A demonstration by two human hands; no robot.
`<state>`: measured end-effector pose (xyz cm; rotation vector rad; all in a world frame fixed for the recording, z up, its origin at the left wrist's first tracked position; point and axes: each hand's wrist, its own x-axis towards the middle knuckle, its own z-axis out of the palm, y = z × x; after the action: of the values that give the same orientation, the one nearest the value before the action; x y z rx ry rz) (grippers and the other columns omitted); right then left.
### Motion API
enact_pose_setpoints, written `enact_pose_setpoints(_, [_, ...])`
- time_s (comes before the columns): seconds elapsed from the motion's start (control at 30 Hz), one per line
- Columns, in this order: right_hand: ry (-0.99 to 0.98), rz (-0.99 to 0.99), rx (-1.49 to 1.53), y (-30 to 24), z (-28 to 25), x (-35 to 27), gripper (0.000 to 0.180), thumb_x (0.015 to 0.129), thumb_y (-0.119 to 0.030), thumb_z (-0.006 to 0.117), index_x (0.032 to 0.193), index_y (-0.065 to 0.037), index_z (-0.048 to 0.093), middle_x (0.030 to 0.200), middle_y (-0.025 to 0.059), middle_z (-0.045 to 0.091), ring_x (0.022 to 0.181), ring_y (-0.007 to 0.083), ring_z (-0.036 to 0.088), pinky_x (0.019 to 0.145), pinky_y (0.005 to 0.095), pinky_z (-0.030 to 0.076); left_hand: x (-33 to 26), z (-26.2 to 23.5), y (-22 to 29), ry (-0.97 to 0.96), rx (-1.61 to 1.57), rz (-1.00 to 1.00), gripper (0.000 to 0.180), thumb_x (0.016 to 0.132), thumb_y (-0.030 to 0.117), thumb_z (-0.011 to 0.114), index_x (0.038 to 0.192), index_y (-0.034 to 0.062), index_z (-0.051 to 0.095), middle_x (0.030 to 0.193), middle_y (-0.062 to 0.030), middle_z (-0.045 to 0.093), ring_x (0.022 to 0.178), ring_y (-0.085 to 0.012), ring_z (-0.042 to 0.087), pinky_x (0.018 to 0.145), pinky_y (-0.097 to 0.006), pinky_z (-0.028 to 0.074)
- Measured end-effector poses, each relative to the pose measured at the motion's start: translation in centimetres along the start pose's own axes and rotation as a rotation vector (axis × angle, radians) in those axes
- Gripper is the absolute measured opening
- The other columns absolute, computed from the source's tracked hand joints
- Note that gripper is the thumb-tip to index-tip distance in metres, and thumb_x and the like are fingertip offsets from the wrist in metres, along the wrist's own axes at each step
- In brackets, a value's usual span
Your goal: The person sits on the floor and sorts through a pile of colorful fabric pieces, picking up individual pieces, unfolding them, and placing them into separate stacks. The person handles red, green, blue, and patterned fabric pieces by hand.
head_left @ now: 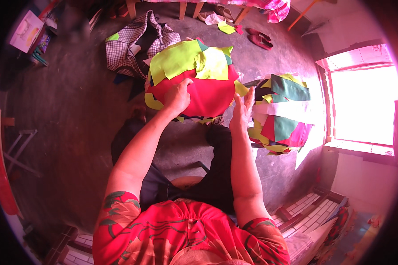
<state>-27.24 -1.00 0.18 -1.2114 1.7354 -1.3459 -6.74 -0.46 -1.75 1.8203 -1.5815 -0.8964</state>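
A large stack of cloth pieces stands in front of my knees. Its top is a wide red cloth piece, with yellow-green cloth pieces laid over the far part and bits of dark green at the far edge. My left hand is over the left part of the red cloth, fingers curled in; what they may pinch is hidden. At the stack's right side my right hand is held upright with fingers stretched out, beside a small yellow-green corner of cloth.
To the right, near the bright window, stands a second bundle of cloth pieces in green, pink, yellow and red. A checked cloth bag lies on the floor at far left. Red shoes and scraps lie beyond. A slatted bench is at lower right.
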Motion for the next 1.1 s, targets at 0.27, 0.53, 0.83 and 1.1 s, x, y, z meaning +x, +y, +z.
enact_pose_setpoints(0.27, [-0.614, -0.402, -0.638, 0.0, 1.8, -2.0, 0.061, 0.079, -0.026, 0.064, 0.133, -0.011, 0.041, 0.137, 0.0208, 0.035, 0.123, 0.0397, 0.036, 0.099, 0.0483, 0.035, -0.3, -0.5, -1.5, 0.093, 0.255, 0.071, 0.033, 0.077, 0.002, 0.052, 0.110, 0.0085, 0.050, 0.090, -0.0158, 0.065, 0.083, -0.0354, 0.063, 0.069, -0.048, 0.050])
enact_pose_setpoints(0.53, [-0.801, -0.362, -0.845, 0.0, 3.3, -4.8, 0.070, 0.076, -0.031, 0.065, 0.137, -0.017, 0.035, 0.143, 0.0247, 0.021, 0.126, 0.0473, 0.030, 0.095, 0.0530, 0.039, -0.6, -1.6, -1.5, 0.032, 0.480, 0.083, 0.027, 0.076, 0.003, 0.055, 0.102, 0.0068, 0.051, 0.087, -0.0163, 0.064, 0.080, -0.0351, 0.064, 0.067, -0.049, 0.050])
enact_pose_setpoints(0.83, [-0.748, -0.348, -0.823, -1.8, 2.5, -4.6, 0.066, 0.075, -0.029, 0.066, 0.133, -0.013, 0.039, 0.140, 0.0237, 0.028, 0.123, 0.0443, 0.035, 0.093, 0.0523, 0.041, -1.0, -4.3, 0.1, 0.100, 0.522, 0.078, 0.036, 0.077, 0.016, 0.067, 0.110, 0.0106, 0.055, 0.103, -0.0119, 0.062, 0.092, -0.0326, 0.061, 0.076, -0.044, 0.049])
enact_pose_setpoints(1.1, [-0.446, -0.543, -0.599, -9.3, -6.2, -4.1, 0.056, 0.076, -0.014, 0.067, 0.128, -0.010, 0.047, 0.135, 0.0179, 0.040, 0.123, 0.0351, 0.041, 0.100, 0.0410, 0.038, -1.3, -4.3, 0.5, 0.095, 0.469, 0.113, 0.035, 0.076, 0.018, 0.068, 0.107, 0.0079, 0.056, 0.103, -0.0121, 0.063, 0.093, -0.0317, 0.060, 0.077, -0.042, 0.049])
